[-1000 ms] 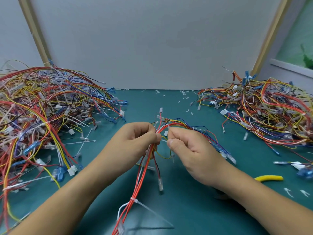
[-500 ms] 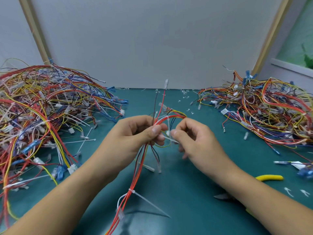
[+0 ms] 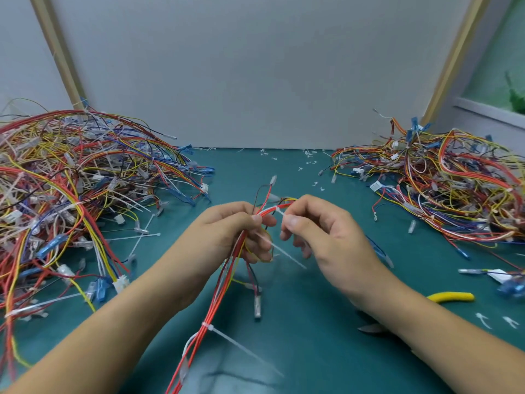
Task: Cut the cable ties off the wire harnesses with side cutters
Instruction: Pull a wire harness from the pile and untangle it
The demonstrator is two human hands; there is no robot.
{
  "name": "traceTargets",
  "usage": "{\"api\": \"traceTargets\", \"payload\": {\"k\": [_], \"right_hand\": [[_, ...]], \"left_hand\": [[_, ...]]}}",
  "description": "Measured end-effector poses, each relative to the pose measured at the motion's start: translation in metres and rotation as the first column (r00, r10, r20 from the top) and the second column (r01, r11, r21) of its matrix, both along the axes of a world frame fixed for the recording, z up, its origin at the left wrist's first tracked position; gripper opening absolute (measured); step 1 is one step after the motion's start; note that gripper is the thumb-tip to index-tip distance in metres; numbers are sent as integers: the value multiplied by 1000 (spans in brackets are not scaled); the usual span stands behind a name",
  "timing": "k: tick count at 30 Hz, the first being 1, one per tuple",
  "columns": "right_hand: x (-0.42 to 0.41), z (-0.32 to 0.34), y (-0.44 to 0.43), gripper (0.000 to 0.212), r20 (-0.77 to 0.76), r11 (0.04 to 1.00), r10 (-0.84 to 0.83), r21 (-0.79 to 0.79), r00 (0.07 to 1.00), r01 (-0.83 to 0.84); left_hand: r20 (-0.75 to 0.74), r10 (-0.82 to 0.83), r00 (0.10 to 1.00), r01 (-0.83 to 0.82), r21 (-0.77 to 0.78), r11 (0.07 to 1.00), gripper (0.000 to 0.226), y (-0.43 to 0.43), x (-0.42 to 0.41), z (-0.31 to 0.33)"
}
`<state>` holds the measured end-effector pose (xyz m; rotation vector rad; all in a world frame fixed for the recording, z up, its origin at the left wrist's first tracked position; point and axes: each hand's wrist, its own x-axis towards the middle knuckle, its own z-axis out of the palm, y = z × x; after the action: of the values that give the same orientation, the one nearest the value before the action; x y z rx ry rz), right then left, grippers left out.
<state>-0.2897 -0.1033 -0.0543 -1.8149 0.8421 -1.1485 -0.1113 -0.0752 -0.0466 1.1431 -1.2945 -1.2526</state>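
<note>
left hand [image 3: 227,234] grips the wire bundle [image 3: 211,308] above the table [image 3: 312,365]; right hand [image 3: 326,237] pinches a white tie [image 3: 279,213] on it. cutters [image 3: 451,297] lie off to the right, so bare-handed tugging might strain the thin wires.

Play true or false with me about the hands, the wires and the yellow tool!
1. The left hand holds the red wire harness. True.
2. The right hand holds the side cutters. False: they lie on the table by the right forearm, and the right hand pinches the upper cable tie.
3. A lower cable tie is wrapped round the harness, nearer the person than the left hand. True.
4. All the other wires sit in one pile. False: there is a left pile and a right pile.
</note>
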Motion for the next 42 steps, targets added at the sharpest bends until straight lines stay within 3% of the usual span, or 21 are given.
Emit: {"api": "traceTargets", "payload": {"k": [3,5,8,12,18,26,34,42], "right_hand": [[1,-2,3,17,-86,999,39,-20,995,-41],[1,-3,5,17,-109,997,76,-14,991,-78],[1,-5,8,15,-149,994,105,-28,983,-110],[0,-6,9,14,-167,995,85,-37,982,-92],[1,-6,8,19,-176,995,83,-36,981,-90],[2,-4,8,33,-187,984,175,18,967,-175],[0,-2,3,31,-100,958,267,137,959,-252],[2,-3,2,31,-80,955,271,151,959,-257]], "left_hand": [[222,3,975,-28,111,993,33,-6,1,-1],[239,-18,971,-21,161,987,31,-9,2,-3],[299,19,954,-24,16,1000,29,-6,2,0],[231,-11,973,32,-87,996,29,2,2,-1],[194,78,978,-66,-69,995,35,1,-1,-2],[109,140,984,-139,-18,990,24,1,-4,-3],[159,163,974,-165,0,986,22,1,-4,1],[225,185,957,-175,-66,982,23,0,2,2]]}}
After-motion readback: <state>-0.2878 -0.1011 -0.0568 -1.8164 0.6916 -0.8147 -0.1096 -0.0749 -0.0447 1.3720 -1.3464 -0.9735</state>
